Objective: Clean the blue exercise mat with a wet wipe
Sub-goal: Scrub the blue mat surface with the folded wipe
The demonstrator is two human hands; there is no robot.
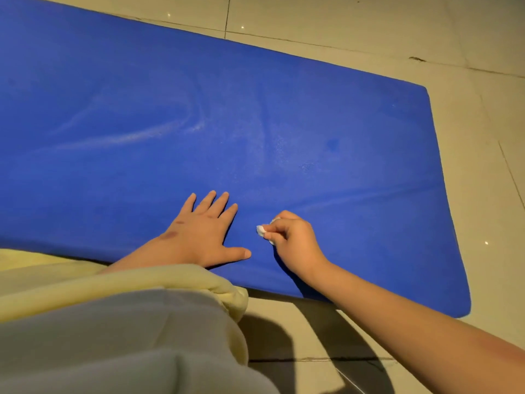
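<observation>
The blue exercise mat (255, 123) lies flat on the tiled floor and fills most of the head view, with pale wet streaks across its middle. My left hand (203, 233) rests flat on the mat near its front edge, fingers spread and straight. Just to its right, my right hand (292, 240) holds a small crumpled white wet wipe (262, 230) in curled fingers, with the wipe down against the mat surface. Only a bit of the wipe shows past the fingertips.
Beige floor tiles (369, 24) surround the mat at the back, right and front. My knee in grey and pale yellow cloth (113, 331) fills the lower left, overlapping the mat's front edge. The mat's right corners are rounded.
</observation>
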